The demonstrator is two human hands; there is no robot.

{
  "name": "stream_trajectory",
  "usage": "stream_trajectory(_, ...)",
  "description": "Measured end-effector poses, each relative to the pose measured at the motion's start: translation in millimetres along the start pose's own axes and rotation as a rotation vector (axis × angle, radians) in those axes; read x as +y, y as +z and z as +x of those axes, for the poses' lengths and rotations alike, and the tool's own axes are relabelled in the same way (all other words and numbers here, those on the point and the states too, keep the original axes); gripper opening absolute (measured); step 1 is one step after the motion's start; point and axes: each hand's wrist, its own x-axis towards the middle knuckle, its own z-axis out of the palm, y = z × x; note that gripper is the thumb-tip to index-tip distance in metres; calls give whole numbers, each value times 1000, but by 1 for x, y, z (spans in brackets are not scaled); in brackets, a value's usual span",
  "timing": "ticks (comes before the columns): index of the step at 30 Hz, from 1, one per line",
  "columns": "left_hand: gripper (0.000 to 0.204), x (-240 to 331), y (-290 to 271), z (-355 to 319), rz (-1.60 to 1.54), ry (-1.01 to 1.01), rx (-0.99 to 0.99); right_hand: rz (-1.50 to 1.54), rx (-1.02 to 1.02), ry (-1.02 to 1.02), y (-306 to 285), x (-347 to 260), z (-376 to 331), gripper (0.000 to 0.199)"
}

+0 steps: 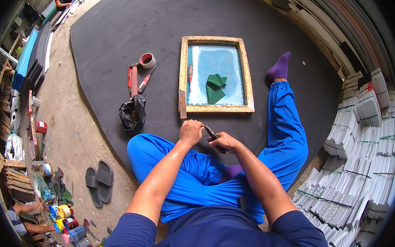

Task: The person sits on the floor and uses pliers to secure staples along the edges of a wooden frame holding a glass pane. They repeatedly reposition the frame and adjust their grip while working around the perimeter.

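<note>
Ahead of my two hands I count one wooden screen frame [247, 75], one green cloth [215, 87] in it, one tape roll [147, 60], one screwdriver [146, 81], one black bag [132, 113], and two sandals [99, 181] off to my left.

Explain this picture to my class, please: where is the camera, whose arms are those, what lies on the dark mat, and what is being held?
The camera sits on a person's head and looks down, so its wide lens bends straight edges. The two forearms are that person's own. The left hand and right hand meet over the lap around a small dark tool; its kind is too small to tell. On the dark mat lies a wooden frame with a pale screen and a folded green cloth. Left of it are a tape roll, a red-handled screwdriver and a black bag.
</note>
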Motion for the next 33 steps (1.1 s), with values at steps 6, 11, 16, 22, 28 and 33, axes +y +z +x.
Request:
stream_trajectory(6,14,1,-8,-3,75,-182,-123,204,-49,95,2,2,-8,42)
stream_trajectory(11,19,8,-18,2,178,-389,-458,325,199,31,-18,2,-4,31)
stream_trajectory(16,33,14,-15,3,176,-145,-159,316,325,37,-36,-7,5,29)
stream_trajectory(22,44,7,-7,17,272,41,-32,253,395,74,-40,-20,11,30)
stream_trajectory(28,42,-1,-2,15,269,22,-47,167,468,85,-40,-20,19,28)
stream_trajectory(33,40,-2,-1,13,220,16,-37,79,623,60,-32,-27,17,27)
